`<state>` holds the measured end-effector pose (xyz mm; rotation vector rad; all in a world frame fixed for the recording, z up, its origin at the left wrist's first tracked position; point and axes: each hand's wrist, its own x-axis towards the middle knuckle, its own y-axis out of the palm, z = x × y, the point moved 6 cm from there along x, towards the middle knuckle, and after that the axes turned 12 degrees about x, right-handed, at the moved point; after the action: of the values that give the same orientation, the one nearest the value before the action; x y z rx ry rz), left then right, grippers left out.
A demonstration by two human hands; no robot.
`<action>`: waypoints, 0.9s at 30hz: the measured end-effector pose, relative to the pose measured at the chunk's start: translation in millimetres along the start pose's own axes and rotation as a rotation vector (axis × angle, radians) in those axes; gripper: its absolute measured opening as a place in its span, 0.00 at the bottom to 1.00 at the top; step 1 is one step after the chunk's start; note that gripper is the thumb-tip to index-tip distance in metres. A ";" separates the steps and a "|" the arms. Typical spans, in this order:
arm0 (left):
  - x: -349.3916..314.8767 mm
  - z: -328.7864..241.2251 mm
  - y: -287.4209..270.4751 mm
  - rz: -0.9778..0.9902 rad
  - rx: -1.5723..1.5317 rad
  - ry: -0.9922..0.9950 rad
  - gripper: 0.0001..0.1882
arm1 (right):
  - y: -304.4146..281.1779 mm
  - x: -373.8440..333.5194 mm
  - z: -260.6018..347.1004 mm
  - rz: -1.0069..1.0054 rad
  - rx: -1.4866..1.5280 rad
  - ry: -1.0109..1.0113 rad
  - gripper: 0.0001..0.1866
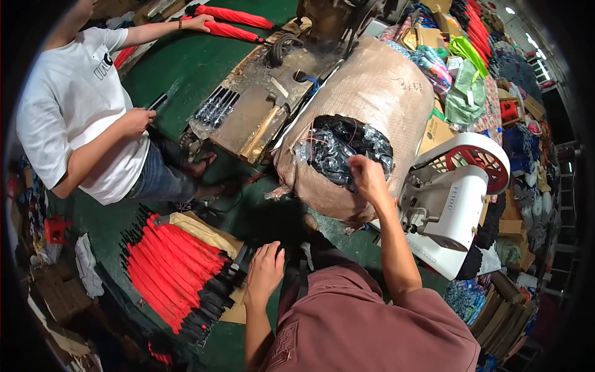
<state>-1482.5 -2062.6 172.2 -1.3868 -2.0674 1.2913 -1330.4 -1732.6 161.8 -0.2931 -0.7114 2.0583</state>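
A big tan woven sack lies in front of me with a torn opening in its side. Black items in clear plastic fill the hole; their kind is hard to make out. My right hand reaches to the lower right part of this opening, fingers curled and pinched together. Whatever it pinches is hidden. Over my thigh, my left hand is held with its fingers extended, holding nothing. Left of it lies a pile of folded red umbrellas with black ends, on brown cardboard.
A worn workbench bears black handles and a hammer. At right stands a white machine with a red wheel. Another person in a white T-shirt holds a black rod and touches red umbrellas. Fabric and cardboard heaps line the right.
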 end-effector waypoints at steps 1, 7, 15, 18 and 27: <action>4.4 -6.6 -0.1 -0.020 -0.002 0.008 0.15 | 6.4 3.3 -2.9 0.115 -0.106 0.012 0.11; 27.2 -46.8 7.1 -0.083 0.003 0.023 0.14 | 18.4 24.7 -29.2 0.417 -0.172 0.078 0.14; 50.8 -95.8 23.6 -0.121 0.015 0.145 0.14 | 27.7 14.6 -29.7 0.525 -0.432 0.023 0.15; 54.3 -102.1 24.9 -0.127 0.041 0.145 0.14 | 26.1 15.4 -30.3 0.519 -0.407 -0.062 0.16; 59.8 -103.2 30.4 -0.135 0.027 0.131 0.14 | 5.5 25.4 -21.8 0.611 -0.156 -0.209 0.19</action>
<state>-1422.7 -1956.4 190.1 -1.2614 -2.0110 1.1376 -1338.4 -1705.7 142.6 -0.4267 -1.0033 2.6425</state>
